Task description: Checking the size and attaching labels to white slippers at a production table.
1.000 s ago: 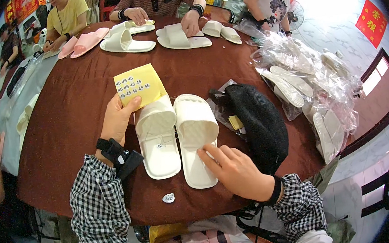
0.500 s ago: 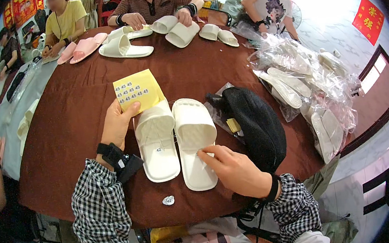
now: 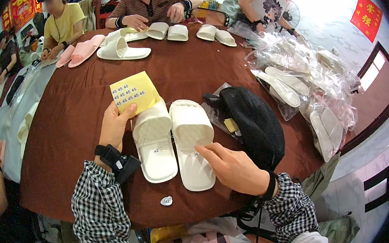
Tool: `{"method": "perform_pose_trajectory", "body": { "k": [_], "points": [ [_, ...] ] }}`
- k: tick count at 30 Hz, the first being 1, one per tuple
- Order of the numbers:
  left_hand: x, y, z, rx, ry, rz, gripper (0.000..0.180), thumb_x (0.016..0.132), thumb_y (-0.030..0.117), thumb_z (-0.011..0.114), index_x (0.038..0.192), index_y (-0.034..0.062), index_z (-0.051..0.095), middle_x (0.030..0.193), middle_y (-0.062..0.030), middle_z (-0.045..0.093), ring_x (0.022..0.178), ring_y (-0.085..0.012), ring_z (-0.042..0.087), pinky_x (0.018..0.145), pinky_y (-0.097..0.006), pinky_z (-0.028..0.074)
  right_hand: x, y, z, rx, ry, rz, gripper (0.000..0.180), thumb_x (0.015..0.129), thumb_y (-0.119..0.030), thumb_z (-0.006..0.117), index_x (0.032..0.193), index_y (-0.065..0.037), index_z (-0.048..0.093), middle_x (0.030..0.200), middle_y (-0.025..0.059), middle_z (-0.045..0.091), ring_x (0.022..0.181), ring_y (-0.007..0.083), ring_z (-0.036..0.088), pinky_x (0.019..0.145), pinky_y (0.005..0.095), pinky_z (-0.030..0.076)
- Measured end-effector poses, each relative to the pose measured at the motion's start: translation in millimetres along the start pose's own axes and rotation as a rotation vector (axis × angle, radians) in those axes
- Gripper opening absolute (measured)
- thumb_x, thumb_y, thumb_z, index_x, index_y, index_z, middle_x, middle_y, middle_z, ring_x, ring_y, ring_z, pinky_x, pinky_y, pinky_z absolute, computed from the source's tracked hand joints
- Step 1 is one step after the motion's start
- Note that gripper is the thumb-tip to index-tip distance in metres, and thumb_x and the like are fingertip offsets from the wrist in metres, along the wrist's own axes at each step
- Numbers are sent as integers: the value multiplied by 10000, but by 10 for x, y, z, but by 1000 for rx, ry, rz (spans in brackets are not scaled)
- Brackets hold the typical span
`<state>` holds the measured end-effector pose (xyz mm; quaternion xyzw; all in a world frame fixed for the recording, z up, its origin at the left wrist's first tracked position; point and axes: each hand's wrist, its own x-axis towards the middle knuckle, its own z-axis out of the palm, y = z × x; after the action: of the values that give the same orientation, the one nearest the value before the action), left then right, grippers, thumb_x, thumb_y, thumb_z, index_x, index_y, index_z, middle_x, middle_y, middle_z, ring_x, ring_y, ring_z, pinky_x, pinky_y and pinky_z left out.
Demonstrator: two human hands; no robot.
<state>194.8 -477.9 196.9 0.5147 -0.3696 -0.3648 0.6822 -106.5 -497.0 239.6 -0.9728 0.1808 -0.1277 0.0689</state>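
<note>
My left hand (image 3: 115, 124) pinches a yellow sheet of small printed stickers (image 3: 134, 92) between thumb and fingers, above the toe of the left slipper. Two white slide slippers lie side by side, the left slipper (image 3: 157, 164) and the right slipper (image 3: 198, 174), toes pointing away from me. Each insole carries a small round label. Over the right slipper, my right hand (image 3: 235, 166) stretches its index finger toward the label (image 3: 196, 154), with nothing visible in its grasp. Its thumb is mostly hidden. A crumpled round sticker (image 3: 166, 201) lies on the brown tablecloth in front.
A black mesh cap (image 3: 252, 125) lies right of the slippers, beside a small yellow piece (image 3: 231, 125). Plastic-bagged white slippers (image 3: 288, 85) pile at the right edge. Pink slippers (image 3: 85, 51) and white slippers stand at the far side, where a co-worker in brown (image 3: 152, 9) sits.
My right fingers have lifted slightly from the right insole, and its label now shows. Across the table, the co-worker's hands have let go of a white pair, which now stands on the cloth.
</note>
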Motion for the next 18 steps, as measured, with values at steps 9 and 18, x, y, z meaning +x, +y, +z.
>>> {"method": "perform_pose_trajectory", "body": {
  "k": [9, 18],
  "points": [
    [15, -4, -13, -48, -4, 6, 251, 911, 83, 612, 1143, -1, 571, 1093, -62, 660, 976, -117, 615, 880, -263, 473, 39, 64, 46, -44, -14, -43, 474, 735, 41, 579, 1205, 8, 533, 1094, 142, 520, 739, 281, 653, 625, 339, 556],
    [9, -15, -15, -49, -1, 15, 257, 908, 92, 617, 1144, 2, 570, 1098, -67, 659, 982, -121, 612, 885, -266, 469, 29, 62, -22, 81, -71, 48, 461, 751, 23, 598, 1206, -23, 540, 1097, 131, 554, 743, 275, 655, 606, 342, 556]
  ]
}}
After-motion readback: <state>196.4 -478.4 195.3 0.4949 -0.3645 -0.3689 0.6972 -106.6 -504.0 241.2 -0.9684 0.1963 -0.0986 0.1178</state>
